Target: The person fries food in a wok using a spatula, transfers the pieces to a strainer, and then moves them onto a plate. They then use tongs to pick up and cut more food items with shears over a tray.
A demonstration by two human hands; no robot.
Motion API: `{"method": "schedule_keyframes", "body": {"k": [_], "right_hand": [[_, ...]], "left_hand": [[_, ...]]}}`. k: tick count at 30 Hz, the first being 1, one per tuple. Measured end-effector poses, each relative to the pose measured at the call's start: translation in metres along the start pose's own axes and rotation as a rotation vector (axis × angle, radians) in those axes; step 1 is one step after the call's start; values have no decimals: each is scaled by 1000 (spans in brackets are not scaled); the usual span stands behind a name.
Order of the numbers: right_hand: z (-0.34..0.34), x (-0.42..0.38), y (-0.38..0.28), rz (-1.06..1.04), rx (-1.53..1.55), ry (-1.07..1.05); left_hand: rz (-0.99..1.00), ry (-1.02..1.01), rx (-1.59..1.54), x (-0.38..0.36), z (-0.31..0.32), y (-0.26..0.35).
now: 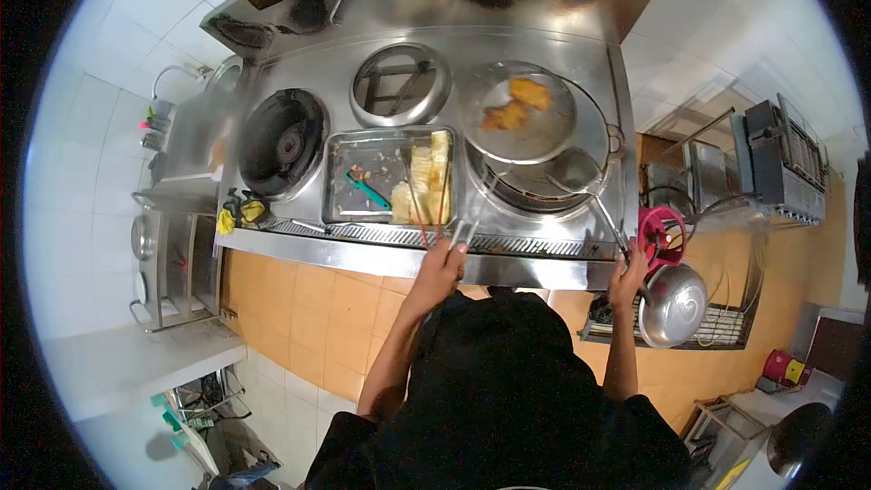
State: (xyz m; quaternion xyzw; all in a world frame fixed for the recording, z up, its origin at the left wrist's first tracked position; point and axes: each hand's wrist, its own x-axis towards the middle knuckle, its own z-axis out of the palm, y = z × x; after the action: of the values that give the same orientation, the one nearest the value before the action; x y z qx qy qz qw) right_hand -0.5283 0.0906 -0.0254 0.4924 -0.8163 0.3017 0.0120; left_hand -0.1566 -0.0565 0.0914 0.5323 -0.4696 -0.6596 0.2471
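My left hand (pixel 442 268) is closed around a pair of long thin sticks (pixel 416 195) that look like chopsticks, and around the pale handle of a wide round strainer (pixel 494 143). Two golden-brown fried pieces (pixel 517 109) lie in the strainer, which is over the right burner. My right hand (pixel 628 277) grips the handle of a ladle (pixel 573 170), whose bowl rests at the wok's near right side. Below the sticks' tips, a metal tray (pixel 363 205) holds pale yellow pieces (pixel 422 181) and a teal-handled tool (pixel 367 189).
A blackened wok (pixel 283 141) sits on the left burner, and a metal ring (pixel 399 82) stands at the back. Yellow-black cloth (pixel 239 211) lies at the front left corner. Beyond the right edge are a pink basket (pixel 660 234) and a silver pan (pixel 673 307).
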Motion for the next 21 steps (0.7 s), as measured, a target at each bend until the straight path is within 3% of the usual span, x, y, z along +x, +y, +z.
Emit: {"method": "schedule_keyframes", "body": {"k": [4,8,10,12,14,21], "right_hand": [[13,-9,-65,-81,-10,74],[41,-34,-151,-346,230,-127],[69,-42,-211,-340,351,-262],[97,-41,-264,-401,264,-319],[129,-36,-303,-352,209,-278],[214,-52,-345,7,-125,-308]], "left_hand": [[70,-131,64,18,-16,-4],[27,-264,164,33,-48,13],[47,-318,211,43,-65,21],[76,-344,286,52,-81,26],[227,-376,323,63,-95,22],[228,-478,395,71,-143,23]]}}
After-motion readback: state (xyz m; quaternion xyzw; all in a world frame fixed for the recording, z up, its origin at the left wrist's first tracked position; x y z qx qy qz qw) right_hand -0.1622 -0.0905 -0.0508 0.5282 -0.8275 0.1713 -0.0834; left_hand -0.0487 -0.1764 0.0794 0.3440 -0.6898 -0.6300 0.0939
